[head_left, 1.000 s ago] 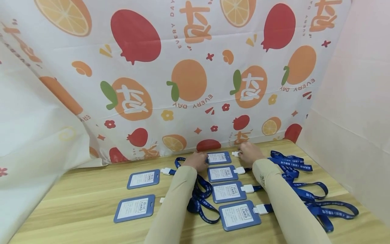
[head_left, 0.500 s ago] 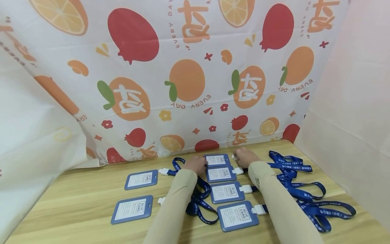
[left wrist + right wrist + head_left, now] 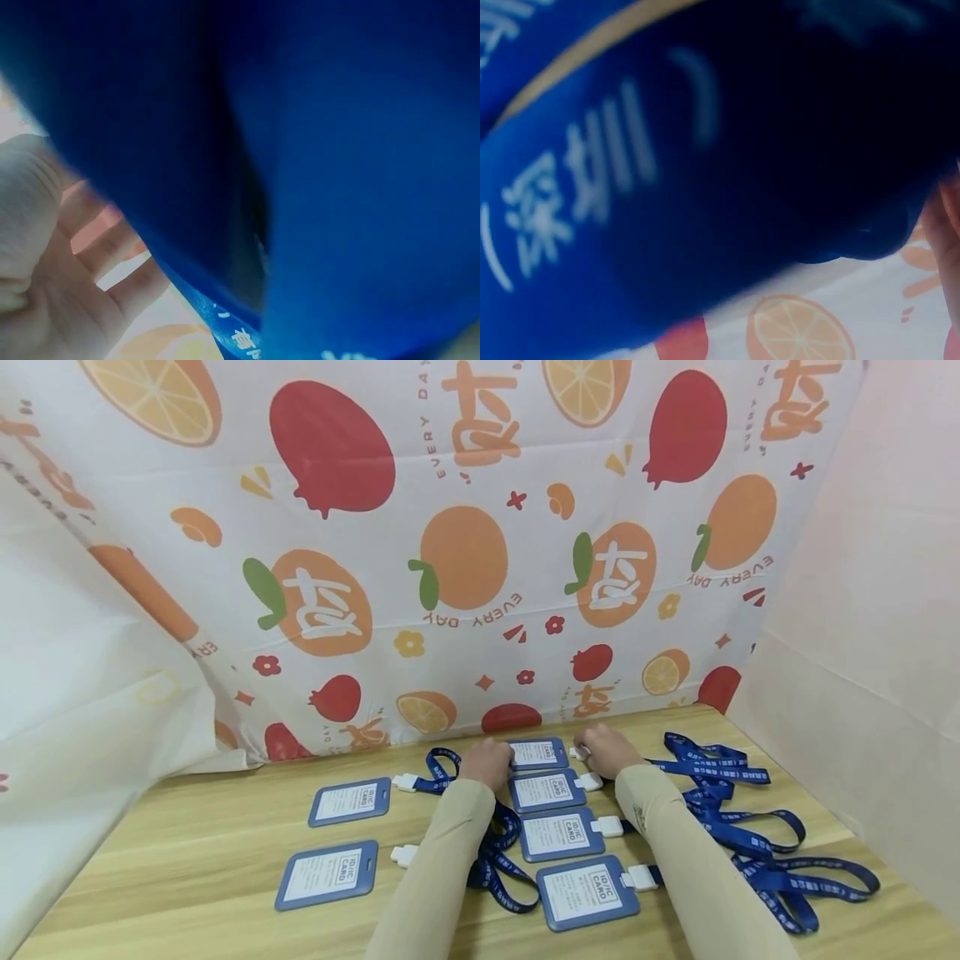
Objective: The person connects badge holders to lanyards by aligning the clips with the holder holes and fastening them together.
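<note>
Far badge (image 3: 536, 754): lying on the table (image 3: 202, 843) between both hands
Left hand (image 3: 486, 763): touching its edge, grip hidden
Right hand (image 3: 606, 751): pinching white clip (image 3: 578, 753)
Obstruction: blue straps (image 3: 367, 187) blocking wrist views
Around: other badges (image 3: 561, 835) lying nearer

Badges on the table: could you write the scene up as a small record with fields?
Badges: six, lying flat, two left, four right
Straps: blue, white lettering
Left grip: at the left edge of the farthest badge
Right grip: pinches a white clip right of that badge
Table: wood-grained
Backdrop: white cloth, fruit prints
</note>
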`<state>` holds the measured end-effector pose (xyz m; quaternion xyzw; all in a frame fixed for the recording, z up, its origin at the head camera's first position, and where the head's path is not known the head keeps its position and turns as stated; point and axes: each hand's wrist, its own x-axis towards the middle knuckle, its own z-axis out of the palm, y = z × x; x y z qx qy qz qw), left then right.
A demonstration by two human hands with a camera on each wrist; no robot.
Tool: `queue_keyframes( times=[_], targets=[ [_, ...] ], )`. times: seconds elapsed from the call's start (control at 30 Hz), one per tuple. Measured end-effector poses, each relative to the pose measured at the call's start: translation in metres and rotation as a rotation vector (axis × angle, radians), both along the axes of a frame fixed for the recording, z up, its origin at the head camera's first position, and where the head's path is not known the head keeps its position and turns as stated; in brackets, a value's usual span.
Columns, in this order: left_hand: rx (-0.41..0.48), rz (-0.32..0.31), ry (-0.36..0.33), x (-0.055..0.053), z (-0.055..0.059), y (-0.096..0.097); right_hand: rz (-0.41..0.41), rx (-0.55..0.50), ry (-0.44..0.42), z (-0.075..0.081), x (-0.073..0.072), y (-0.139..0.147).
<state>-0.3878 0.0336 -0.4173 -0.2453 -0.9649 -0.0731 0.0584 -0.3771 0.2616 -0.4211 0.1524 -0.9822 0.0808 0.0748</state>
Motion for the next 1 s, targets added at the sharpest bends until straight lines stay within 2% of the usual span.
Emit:
queue_keyframes(
  times=[0.23, 0.43, 0.67, 0.83, 1.0],
  targets=[
    [-0.028, 0.045, 0.074, 0.003, -0.0006, 0.0046, 0.028, -0.009, 0.001, 0.0006, -0.0017, -0.0001],
    [-0.075, 0.067, 0.071, 0.0073, -0.0005, 0.0086, 0.073, -0.014, -0.006, 0.0015, -0.0021, 0.0041],
    [-0.085, 0.055, 0.083, 0.0059, 0.0014, 0.01, 0.056, -0.001, -0.007, 0.0056, -0.0032, 0.0055],
    [-0.094, 0.019, 0.049, 0.0068, 0.0051, 0.0098, 0.044, 0.02, -0.003, 0.0048, -0.0029, 0.0023],
    [-0.107, 0.014, 0.006, 0.007, 0.0079, 0.0103, 0.042, 0.03, 0.006, 0.003, -0.0034, 0.0009]
  ],
)
